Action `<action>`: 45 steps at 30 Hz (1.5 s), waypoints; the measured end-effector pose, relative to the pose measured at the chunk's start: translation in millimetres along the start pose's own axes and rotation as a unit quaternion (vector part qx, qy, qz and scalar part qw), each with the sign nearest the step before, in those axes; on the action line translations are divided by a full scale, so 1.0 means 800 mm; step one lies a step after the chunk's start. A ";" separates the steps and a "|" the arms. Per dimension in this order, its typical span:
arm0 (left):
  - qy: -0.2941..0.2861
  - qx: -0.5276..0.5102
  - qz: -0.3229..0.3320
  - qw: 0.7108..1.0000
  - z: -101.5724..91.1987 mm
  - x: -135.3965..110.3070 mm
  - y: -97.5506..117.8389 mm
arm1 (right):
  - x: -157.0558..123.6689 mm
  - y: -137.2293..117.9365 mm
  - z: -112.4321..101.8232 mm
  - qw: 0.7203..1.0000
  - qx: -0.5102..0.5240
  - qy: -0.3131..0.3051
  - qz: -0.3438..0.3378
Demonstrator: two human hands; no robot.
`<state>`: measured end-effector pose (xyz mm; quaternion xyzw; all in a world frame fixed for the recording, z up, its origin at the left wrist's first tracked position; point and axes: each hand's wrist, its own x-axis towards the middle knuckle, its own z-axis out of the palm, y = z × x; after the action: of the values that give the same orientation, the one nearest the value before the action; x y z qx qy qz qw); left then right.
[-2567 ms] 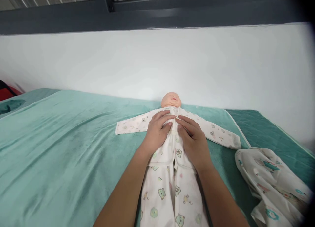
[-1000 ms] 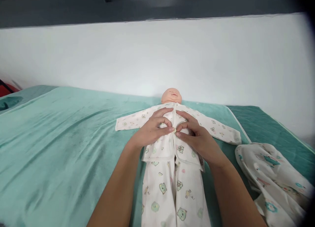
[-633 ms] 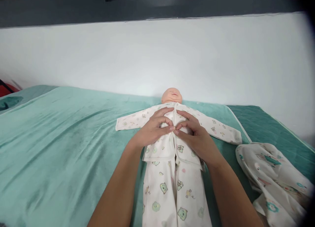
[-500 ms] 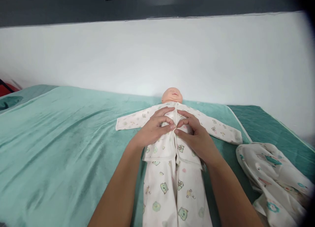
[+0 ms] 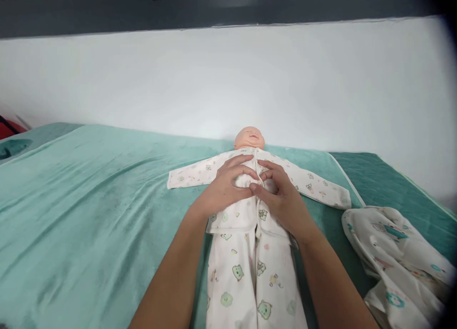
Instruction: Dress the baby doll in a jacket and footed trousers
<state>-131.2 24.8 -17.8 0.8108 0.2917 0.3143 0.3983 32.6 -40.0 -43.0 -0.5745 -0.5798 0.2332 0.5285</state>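
A baby doll (image 5: 249, 137) lies on its back, dressed in a white printed shirt (image 5: 232, 218) and matching pants (image 5: 232, 281). Its sleeves stretch out to both sides. Over the chest, my left hand (image 5: 228, 184) pinches the shirt's front edge between thumb and index finger. From the other side my right hand (image 5: 280, 191) pinches the same front opening, its thumb meeting the left thumb. Both hands' other fingers rest bent on the cloth. The fastening between the fingertips is hidden.
A light green sheet (image 5: 89, 214) covers the bed, with a darker green cover (image 5: 385, 176) at the right. A crumpled white printed cloth (image 5: 396, 257) lies right of the doll. Behind the head rises a white wall (image 5: 214, 81).
The fingertips have shifted slightly to the right, and the right thumb now overlaps the left thumb's tip. The shirt's front edge bends right with them. The doll stays in place.
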 end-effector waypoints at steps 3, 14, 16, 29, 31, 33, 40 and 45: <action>0.001 0.006 0.012 1.000 -0.001 0.000 0.001 | 0.000 0.000 -0.003 1.000 0.023 -0.009 0.015; 0.128 -0.171 -0.053 0.975 0.000 0.005 -0.005 | 0.005 0.004 -0.011 0.943 0.257 0.159 0.141; 0.243 -0.218 -0.108 0.939 -0.002 0.009 -0.015 | 0.008 0.014 -0.014 0.940 0.212 0.224 0.147; 0.252 -0.050 -0.176 0.950 -0.005 0.015 -0.048 | 0.020 0.038 -0.030 0.979 -0.011 0.144 0.141; 0.233 -0.022 -0.176 0.956 -0.003 0.018 -0.047 | 0.023 0.038 -0.025 0.980 -0.018 0.133 0.143; 0.226 0.019 -0.184 0.956 -0.005 0.022 -0.050 | 0.030 0.040 -0.021 0.980 -0.030 0.131 0.148; 0.300 0.164 -0.194 0.920 -0.034 0.017 -0.077 | 0.067 0.071 -0.042 0.963 -0.226 0.109 0.100; 0.308 0.304 -0.257 0.864 -0.046 0.005 -0.080 | 0.072 0.118 -0.102 0.904 -0.376 0.148 0.141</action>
<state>-169.8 77.5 -51.6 0.6500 0.6787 0.3301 0.0888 156.5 6.9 -79.1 -0.8344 -0.4521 -0.0178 0.3147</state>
